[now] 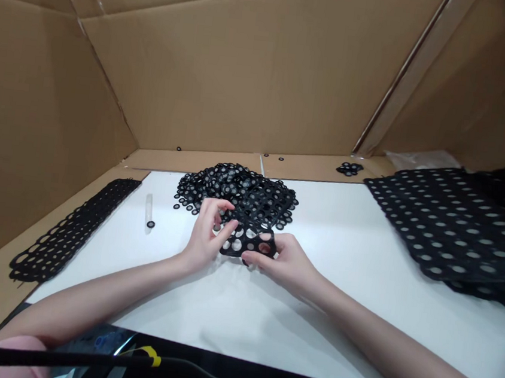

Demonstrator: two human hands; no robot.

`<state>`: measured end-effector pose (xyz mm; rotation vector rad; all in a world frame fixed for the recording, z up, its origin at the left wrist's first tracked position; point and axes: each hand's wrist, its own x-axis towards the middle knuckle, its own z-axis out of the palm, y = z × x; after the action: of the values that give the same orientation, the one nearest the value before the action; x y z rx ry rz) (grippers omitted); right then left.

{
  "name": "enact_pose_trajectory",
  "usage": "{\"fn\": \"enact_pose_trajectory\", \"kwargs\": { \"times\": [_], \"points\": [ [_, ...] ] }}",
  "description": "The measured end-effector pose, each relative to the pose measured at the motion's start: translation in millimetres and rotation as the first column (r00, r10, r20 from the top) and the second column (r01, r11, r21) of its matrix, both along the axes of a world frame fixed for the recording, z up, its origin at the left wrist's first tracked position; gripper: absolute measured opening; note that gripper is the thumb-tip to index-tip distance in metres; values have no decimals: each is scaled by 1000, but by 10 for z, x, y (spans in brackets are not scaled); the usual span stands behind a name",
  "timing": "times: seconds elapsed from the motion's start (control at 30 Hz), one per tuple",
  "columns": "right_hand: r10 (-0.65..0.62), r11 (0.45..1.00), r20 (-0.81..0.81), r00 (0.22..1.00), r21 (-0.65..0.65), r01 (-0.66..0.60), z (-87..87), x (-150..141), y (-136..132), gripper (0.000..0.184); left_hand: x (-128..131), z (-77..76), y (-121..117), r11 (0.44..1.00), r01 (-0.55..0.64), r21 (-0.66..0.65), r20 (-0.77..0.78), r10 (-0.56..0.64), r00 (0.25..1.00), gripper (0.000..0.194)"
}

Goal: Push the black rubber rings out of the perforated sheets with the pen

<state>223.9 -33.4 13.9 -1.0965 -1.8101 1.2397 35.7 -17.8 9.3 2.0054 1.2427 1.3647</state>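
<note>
A small black rubber sheet, punched with rows of round holes, is held up and bent over the white table. My right hand grips its right end, thumb in front and fingers behind. At its left end is my left hand, closed with the thumb along the edge; its index finger is raised and bent above, and the other fingertips are partly hidden. Just behind my hands lies a heap of black rings, with perforated pieces mixed in on its right side.
A clear tube lies left, a black ring at its near end. Perforated black sheets stretch along the left edge; larger ones are piled right. A small ring cluster sits at the back. Cardboard walls enclose the table.
</note>
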Motion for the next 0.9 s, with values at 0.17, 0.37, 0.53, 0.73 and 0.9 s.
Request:
{"fn": "enact_pose_trajectory", "kwargs": {
  "times": [0.17,0.37,0.53,0.73,0.9],
  "points": [
    [-41,999,-95,995,-30,38,-12,25,14,32,-40,50,-129,898,178,402,-266,-71,961,24],
    [0,998,-79,997,63,5,-16,50,15,27,-20,29,-147,918,298,262,-435,-163,885,24],
    [85,987,-16,996,140,-82,-47,44,2,29,-9,-4,-115,922,361,138,-383,-286,878,16],
    [123,970,56,991,204,-132,-63,40,25,36,17,27,-114,964,241,108,-162,-223,961,17],
    [135,981,23,991,136,-137,-57,49,24,36,2,29,-26,973,226,-40,74,-223,972,22]
  ]
}}
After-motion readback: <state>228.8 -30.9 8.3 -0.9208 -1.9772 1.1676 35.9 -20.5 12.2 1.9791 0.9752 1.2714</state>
